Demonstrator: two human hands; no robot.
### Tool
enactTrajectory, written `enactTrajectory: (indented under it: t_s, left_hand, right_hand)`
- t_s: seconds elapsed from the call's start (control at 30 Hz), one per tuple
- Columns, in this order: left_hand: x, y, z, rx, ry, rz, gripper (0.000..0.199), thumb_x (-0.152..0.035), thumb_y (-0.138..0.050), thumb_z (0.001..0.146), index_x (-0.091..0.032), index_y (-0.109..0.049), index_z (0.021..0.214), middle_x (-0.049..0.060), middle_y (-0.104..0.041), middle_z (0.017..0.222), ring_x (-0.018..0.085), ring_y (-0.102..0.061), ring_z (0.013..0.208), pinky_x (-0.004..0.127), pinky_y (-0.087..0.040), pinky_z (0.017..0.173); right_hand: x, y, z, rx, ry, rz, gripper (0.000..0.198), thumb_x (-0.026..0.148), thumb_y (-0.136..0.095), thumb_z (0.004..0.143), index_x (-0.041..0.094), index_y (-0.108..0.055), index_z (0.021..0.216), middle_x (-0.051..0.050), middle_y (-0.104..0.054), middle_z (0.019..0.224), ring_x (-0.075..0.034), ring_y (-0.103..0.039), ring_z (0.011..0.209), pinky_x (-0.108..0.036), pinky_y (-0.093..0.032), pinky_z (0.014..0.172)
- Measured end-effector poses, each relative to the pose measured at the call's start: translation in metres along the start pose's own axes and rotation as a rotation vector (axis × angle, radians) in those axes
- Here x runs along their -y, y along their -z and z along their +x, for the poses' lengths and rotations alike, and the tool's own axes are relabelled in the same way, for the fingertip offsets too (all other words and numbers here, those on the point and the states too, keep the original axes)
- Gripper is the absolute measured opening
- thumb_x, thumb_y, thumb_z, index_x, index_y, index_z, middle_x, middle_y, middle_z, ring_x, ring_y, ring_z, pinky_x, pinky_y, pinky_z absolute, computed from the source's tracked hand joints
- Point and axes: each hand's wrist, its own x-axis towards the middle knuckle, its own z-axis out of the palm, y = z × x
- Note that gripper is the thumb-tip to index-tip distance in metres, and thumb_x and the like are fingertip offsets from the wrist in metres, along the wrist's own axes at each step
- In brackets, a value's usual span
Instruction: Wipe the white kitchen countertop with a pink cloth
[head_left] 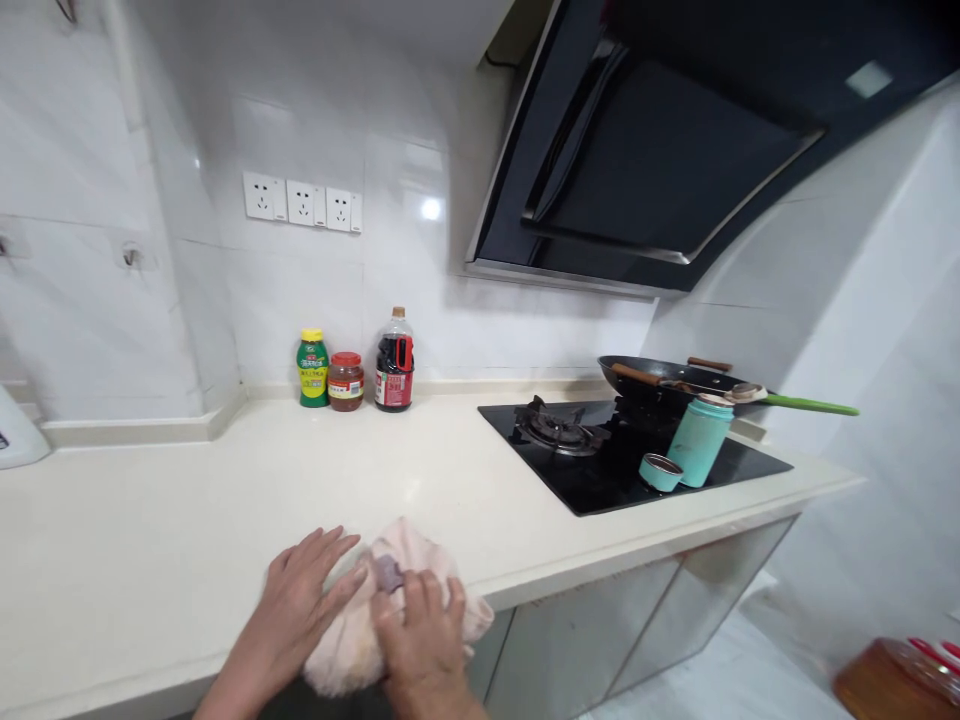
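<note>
A pale pink cloth (343, 648) with a purple patch lies bunched at the front edge of the white countertop (247, 480), part of it hanging over. My right hand (424, 635) presses on the cloth, its fingers curled into the fabric. Beside it, on the cloth's left side, my left hand (296, 605) is stretched out with its fingers extended and thumb apart. That thumb reaches the cloth's edge; whether it presses on it I cannot tell. Nothing is held in my left hand.
Along the wall stand a green bottle (313, 370), a red-lidded jar (346, 383) and a soy sauce bottle (394, 365). On the black gas stove (592, 480) are a wok (675, 375), a teal flask (700, 442) and its cup (661, 473). A range hood (675, 150) overhangs.
</note>
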Motion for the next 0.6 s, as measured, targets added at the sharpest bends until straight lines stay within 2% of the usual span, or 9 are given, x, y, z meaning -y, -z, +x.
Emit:
enactTrajectory:
  t_s: [0.07,0.13,0.27,0.33,0.43,0.5,0.6]
  left_hand:
    - [-0.001,0.007,0.002,-0.011,0.008,-0.087,0.051,-0.06,-0.04,0.098,-0.03,-0.067,0.129,0.004,-0.065,0.138,0.026,-0.058,0.131,0.048,-0.046,0.111]
    - [-0.004,0.014,0.004,-0.02,0.039,-0.169,0.052,-0.058,-0.038,0.098,-0.028,-0.069,0.127,0.004,-0.068,0.134,0.024,-0.062,0.125,0.043,-0.048,0.11]
    - [-0.008,0.019,0.003,-0.037,0.058,-0.152,0.049,-0.058,-0.045,0.095,-0.027,-0.072,0.122,0.004,-0.07,0.13,0.024,-0.065,0.121,0.044,-0.051,0.108]
    - [-0.009,0.018,0.002,-0.036,0.039,-0.105,0.047,-0.057,-0.047,0.095,-0.029,-0.072,0.123,0.004,-0.07,0.13,0.024,-0.064,0.122,0.044,-0.05,0.108]
    - [-0.011,0.016,0.0,0.0,0.07,-0.069,0.046,-0.055,-0.047,0.095,-0.03,-0.069,0.126,0.003,-0.067,0.135,0.025,-0.061,0.127,0.045,-0.049,0.109]
    - [-0.013,0.017,-0.001,0.045,0.116,-0.064,0.046,-0.055,-0.048,0.095,-0.032,-0.067,0.129,0.001,-0.064,0.139,0.027,-0.056,0.132,0.047,-0.046,0.111]
    - [-0.018,0.019,-0.002,0.084,0.164,-0.075,0.046,-0.055,-0.05,0.093,-0.033,-0.066,0.13,-0.001,-0.061,0.143,0.028,-0.051,0.137,0.048,-0.043,0.114]
  right_hand:
    - [0.017,0.0,0.011,-0.02,0.076,0.023,0.029,0.042,-0.059,0.099,0.032,-0.059,0.126,-0.008,-0.055,0.137,-0.028,-0.052,0.12,-0.054,-0.047,0.101]
    - [0.026,0.002,0.016,-0.035,0.109,0.039,0.028,0.044,-0.057,0.1,0.031,-0.059,0.125,-0.008,-0.055,0.137,-0.026,-0.053,0.119,-0.051,-0.048,0.1]
    - [0.015,0.006,0.01,-0.079,0.155,0.073,0.04,0.042,-0.064,0.093,0.041,-0.055,0.132,-0.007,-0.057,0.135,-0.03,-0.054,0.116,-0.055,-0.044,0.099]
    - [-0.005,0.008,-0.001,-0.144,0.123,0.077,0.051,0.041,-0.066,0.088,0.043,-0.052,0.137,-0.009,-0.058,0.133,-0.033,-0.053,0.114,-0.055,-0.041,0.097]
    - [-0.052,0.015,-0.028,-0.23,0.006,0.054,0.064,0.041,-0.075,0.076,0.037,-0.055,0.137,-0.012,-0.059,0.129,-0.037,-0.052,0.113,-0.054,-0.039,0.093]
    - [-0.09,0.023,-0.049,-0.236,-0.09,0.024,0.069,0.032,-0.079,0.067,0.034,-0.058,0.133,-0.014,-0.058,0.129,-0.039,-0.05,0.115,-0.054,-0.038,0.094]
    - [-0.144,0.041,-0.072,-0.183,-0.252,0.046,0.069,0.021,-0.072,0.066,0.034,-0.059,0.133,-0.012,-0.056,0.131,-0.039,-0.047,0.121,-0.053,-0.038,0.096]
